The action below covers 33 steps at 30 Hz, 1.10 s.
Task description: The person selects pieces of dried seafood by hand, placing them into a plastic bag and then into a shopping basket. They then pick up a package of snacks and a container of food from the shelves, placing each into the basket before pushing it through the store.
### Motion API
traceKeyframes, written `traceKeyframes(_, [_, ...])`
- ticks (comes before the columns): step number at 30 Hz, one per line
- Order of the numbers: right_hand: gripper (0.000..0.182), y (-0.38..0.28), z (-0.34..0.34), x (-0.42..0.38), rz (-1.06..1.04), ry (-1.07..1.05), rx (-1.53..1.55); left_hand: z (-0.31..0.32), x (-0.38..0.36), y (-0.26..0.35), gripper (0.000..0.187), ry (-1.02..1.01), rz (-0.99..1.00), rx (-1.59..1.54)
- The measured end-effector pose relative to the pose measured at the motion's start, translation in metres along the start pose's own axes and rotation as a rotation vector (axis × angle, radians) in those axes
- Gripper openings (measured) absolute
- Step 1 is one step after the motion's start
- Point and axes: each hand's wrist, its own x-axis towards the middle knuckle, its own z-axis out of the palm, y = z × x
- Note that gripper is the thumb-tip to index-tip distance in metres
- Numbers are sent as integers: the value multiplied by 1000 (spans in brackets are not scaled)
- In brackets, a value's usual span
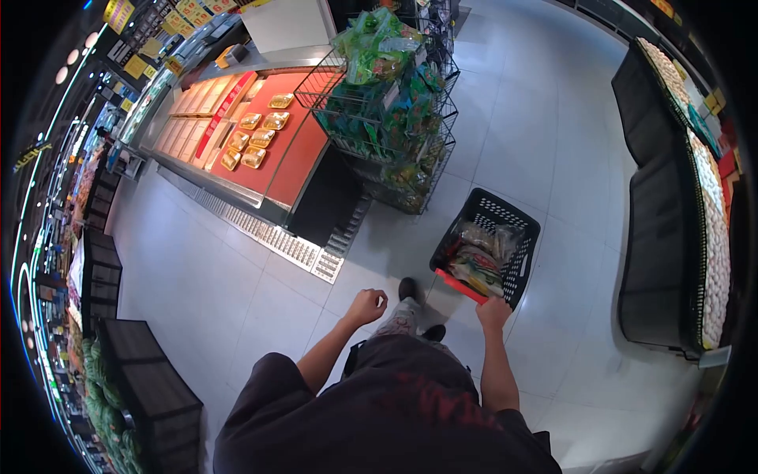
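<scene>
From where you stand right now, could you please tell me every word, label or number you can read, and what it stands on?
No text is readable with certainty.
Yellow signs, upper left: too small and blurred.
Red strip on the food display: marks too blurred.
Packets in the basket: print too small.

Left fingers [377, 293] loosely curled, left forearm [332, 345] angled inward, right fingers [491, 304] clenched, right forearm [499, 367] forward
</scene>
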Motion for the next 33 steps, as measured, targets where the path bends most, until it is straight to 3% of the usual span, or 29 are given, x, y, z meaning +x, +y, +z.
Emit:
traceKeyframes(2, [25,4,-10,31,1,0,14,7,21,7,12,-4,5,-4])
traceKeyframes(4, [24,5,-20,61,16,-2,7,29,30,-12,13,-146,-137,10])
traceKeyframes(8, [27,7,-35,117,11,80,43,89,19,-109,20,-357,-208,77])
traceKeyframes(10, [28,11,-38,145,33,66,35,111,16,-146,24,-655,-394,241])
traceKeyframes(12, [29,8,-49,176,56,64,57,105,39,-142,27,-1083,-493,131])
traceKeyframes(14, [29,11,-56,203,67,89,77,66,93,-84,29,-1098,-676,66])
traceKeyframes(17, [22,14,-60,247,79,9,41,89,181,-103,27,-1028,-556,105])
traceKeyframes(18, [22,15,-62,262,71,21,31,98,221,-106,22,-983,-451,201])
traceKeyframes(19, [23,17,-64,276,64,33,21,96,258,-104,24,-847,-2,333])
traceKeyframes(20, [23,21,-66,291,71,23,14,79,301,-66,26,-824,-443,75])
traceKeyframes(21, [24,26,-66,304,46,15,16,76,333,-58,29,-712,-273,25])
traceKeyframes(26, [29,43,-76,362,31,-14,12,35,450,18,35,-605,-39,-17])
traceKeyframes(27, [28,51,-73,372,34,-13,38,37,463,25,33,-630,-138,-45])
traceKeyframes(31, [29,67,-89,407,-47,91,159,17,487,68,32,-617,-213,-82])
traceKeyframes(33, [26,73,-87,420,-58,91,174,33,480,61,29,-347,-25,-138])
